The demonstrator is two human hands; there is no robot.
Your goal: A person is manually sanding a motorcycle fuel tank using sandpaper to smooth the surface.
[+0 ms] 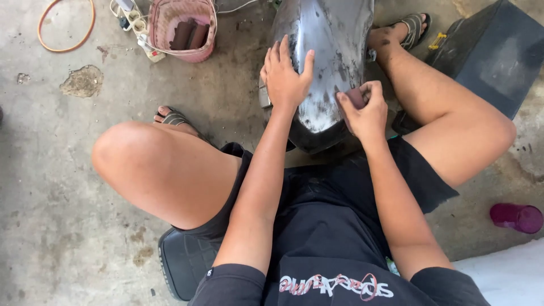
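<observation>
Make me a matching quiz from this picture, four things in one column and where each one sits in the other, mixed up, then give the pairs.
Things
1. left hand
2. right hand
3. magenta plastic cup
4. orange cord loop

Places
A. lying on its side on the concrete floor at far right
B. flat on top of the dark curved glossy panel
C. on the floor at top left
D. pressing a small reddish-brown abrasive piece to the panel's right edge

Pairs: 1-B, 2-D, 3-A, 4-C

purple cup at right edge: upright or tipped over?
Tipped over. The purple cup lies on its side on the concrete floor, long axis roughly horizontal.
</observation>
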